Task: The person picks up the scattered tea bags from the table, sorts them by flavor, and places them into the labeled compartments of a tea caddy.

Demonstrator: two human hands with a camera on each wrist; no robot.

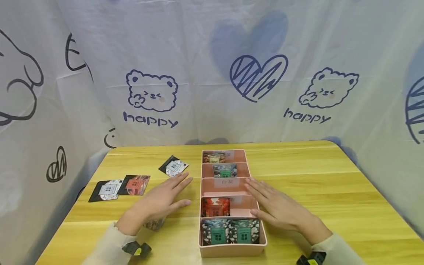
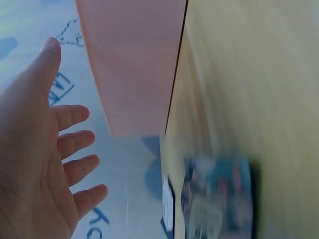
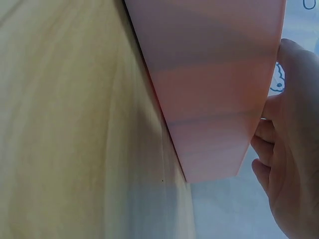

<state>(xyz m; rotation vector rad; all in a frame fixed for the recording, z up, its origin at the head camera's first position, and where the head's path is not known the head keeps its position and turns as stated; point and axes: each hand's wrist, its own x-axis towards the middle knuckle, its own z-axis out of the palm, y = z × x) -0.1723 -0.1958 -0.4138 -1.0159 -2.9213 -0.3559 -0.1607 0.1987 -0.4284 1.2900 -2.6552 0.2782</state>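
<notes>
A long pink divided box stands lengthwise on the table. Tea sachets sit inside: two green-labelled ones side by side in the front compartment, a red sachet behind them, a green-labelled sachet and a yellow-labelled sachet towards the back. A paper label shows in the middle compartment. My left hand hovers beside the box's left wall, fingers extended, holding nothing. On the opposite side, my right hand has its fingertips at the right rim; whether they touch it is hard to tell.
Left of the box lie a white-and-black sachet, a red-and-black sachet and another white-and-black sachet. One more sachet is partly hidden under my left wrist. A printed curtain hangs behind the wooden table.
</notes>
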